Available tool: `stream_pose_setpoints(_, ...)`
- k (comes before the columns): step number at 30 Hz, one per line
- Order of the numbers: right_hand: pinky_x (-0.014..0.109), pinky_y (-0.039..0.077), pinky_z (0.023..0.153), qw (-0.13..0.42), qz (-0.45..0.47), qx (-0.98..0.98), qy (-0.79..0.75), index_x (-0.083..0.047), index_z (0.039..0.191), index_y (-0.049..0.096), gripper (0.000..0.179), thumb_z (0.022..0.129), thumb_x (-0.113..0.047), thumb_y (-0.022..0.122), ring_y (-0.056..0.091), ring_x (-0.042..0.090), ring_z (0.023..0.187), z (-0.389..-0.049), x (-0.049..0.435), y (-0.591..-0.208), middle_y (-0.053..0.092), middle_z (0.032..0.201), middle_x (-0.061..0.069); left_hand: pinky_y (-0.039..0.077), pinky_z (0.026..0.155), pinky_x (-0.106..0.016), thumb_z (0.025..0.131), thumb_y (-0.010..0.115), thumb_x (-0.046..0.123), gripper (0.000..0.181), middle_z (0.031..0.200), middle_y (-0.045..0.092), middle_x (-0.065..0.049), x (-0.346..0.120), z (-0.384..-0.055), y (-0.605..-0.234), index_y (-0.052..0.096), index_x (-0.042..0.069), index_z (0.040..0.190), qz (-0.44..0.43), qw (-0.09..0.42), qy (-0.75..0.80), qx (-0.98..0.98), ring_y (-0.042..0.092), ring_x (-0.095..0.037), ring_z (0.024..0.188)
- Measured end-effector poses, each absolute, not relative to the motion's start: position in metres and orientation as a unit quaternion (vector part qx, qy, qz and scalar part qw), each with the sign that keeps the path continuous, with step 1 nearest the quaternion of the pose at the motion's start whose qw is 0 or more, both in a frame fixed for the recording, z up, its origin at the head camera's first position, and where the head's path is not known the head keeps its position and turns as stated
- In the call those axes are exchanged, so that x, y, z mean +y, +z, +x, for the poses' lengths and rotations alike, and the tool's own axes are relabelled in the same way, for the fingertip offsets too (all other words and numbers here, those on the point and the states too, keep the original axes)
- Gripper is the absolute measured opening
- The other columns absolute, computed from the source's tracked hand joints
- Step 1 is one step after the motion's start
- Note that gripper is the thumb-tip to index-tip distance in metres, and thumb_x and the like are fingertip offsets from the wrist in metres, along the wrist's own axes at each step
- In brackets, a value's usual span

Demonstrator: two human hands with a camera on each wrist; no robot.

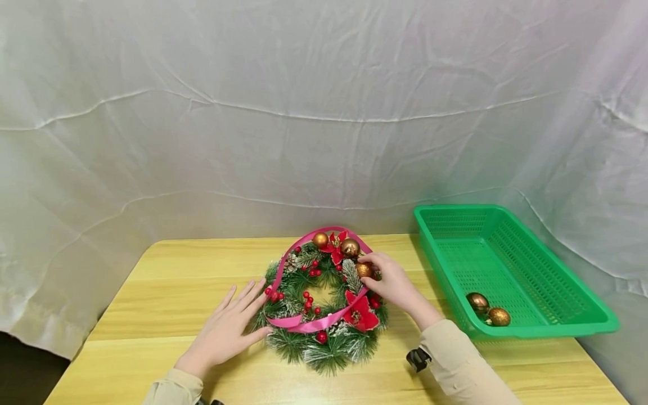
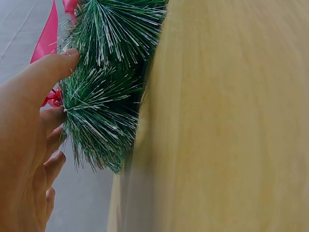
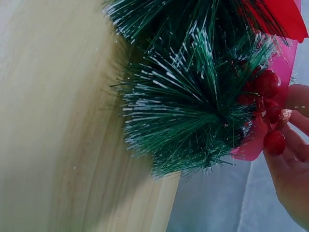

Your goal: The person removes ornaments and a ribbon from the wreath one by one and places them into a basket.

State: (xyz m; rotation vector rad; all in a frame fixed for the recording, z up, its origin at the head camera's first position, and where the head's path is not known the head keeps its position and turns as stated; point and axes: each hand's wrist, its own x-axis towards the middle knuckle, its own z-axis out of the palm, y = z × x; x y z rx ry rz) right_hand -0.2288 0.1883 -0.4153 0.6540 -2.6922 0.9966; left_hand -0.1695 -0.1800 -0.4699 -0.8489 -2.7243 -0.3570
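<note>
A green Christmas wreath (image 1: 326, 357) with frosted tips, red berries and red poinsettias (image 1: 361, 313) lies on the wooden table. Pink ribbon (image 1: 309, 325) loops over it. My left hand (image 1: 228, 332) rests at the wreath's left side, fingers spread and fairly straight; the left wrist view shows its thumb against the needles. With thumb and fingers my right hand (image 1: 392, 281) pinches a glittery gold bauble (image 1: 364, 270) on the wreath's right side. Two more baubles, one matte gold (image 1: 320, 240) and one shiny bronze (image 1: 350, 248), sit along the wreath's top. In the right wrist view, red berries (image 3: 267, 84) partly hide the held bauble.
To the right stands a green plastic basket (image 1: 547, 331), with a shiny bronze bauble (image 1: 477, 302) and a glittery one (image 1: 499, 316) in its near left corner. Pale grey cloth (image 1: 304, 152) hangs behind the table (image 1: 147, 315).
</note>
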Motion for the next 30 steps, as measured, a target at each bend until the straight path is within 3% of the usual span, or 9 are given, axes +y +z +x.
stream_pose_setpoints(24, 0.046, 0.049, 0.092, 0.186, 0.238, -0.893, 0.334, -0.002, 0.116, 0.062, 0.042, 0.077, -0.002, 0.077, 0.059, 0.028, 0.104, -0.225, 0.198, -0.395, 0.062, 0.114, 0.012, 0.008, 0.116, -0.049, 0.091, 0.048, 0.062, 0.076, 0.157, 0.022, -0.006, -0.179, -0.169, -0.470, 0.042, 0.009, 0.144, -0.297, 0.142, -0.123, -0.936, 0.018, -0.027, 0.143)
stream_pose_setpoints(30, 0.045, 0.051, 0.086, 0.215, 0.252, -0.888, 0.319, -0.001, 0.114, 0.063, 0.039, 0.077, -0.002, 0.077, 0.059, 0.026, 0.100, -0.224, 0.205, -0.383, 0.063, 0.111, 0.012, 0.008, 0.115, -0.050, 0.091, 0.047, 0.062, 0.075, 0.158, 0.021, -0.005, -0.179, -0.170, -0.471, 0.042, 0.008, 0.143, -0.297, 0.138, -0.120, -0.937, 0.019, -0.028, 0.143)
